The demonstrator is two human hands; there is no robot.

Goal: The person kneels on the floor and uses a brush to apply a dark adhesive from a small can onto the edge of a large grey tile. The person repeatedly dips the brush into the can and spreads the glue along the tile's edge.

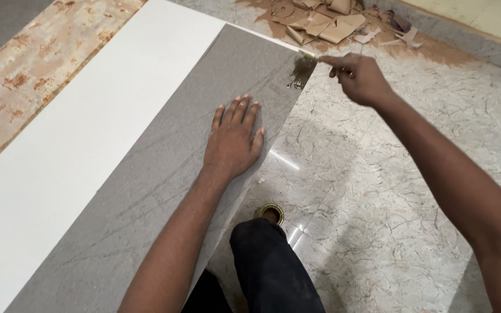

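A plain white board (71,150) fills the left of the frame, with a grey sheet (163,174) faintly veined in darker lines beside it. The floor (378,191) at right is glossy cream marble with brown veining. Tan cardboard scraps (320,23) lie at top centre. A rust-blotched beige strip (36,64) sits upper left.

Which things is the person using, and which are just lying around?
In use:
- left hand, flat on the grey sheet
- right hand, holding a small brush at the sheet's corner
- wet patch under the brush
- small open tin by the knee

Lying about:
- torn cardboard scraps
- white board
- rusty-looking panel
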